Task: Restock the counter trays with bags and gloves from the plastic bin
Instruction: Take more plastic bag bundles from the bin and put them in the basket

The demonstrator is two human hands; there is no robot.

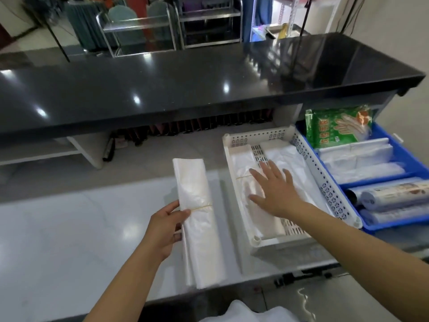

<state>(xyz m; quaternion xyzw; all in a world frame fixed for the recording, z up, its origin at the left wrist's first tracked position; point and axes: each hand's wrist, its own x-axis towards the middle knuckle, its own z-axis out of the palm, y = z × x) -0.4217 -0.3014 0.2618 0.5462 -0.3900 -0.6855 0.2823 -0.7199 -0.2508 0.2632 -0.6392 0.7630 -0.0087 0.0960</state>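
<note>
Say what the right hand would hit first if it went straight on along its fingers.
Probably the far wall of the white perforated plastic tray, after skimming the folded white plastic bags under the right hand; its height is unclear.

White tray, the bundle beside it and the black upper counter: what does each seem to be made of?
White tray: moulded plastic, matt, with punched hole patterns in the walls. Bundle of bags, held by the left hand: thin translucent plastic film, slightly glossy and creased, bound by a yellowish band. Black counter: polished, mirror-like reflections of lamps; stone or glossy laminate, cannot tell which.
</note>
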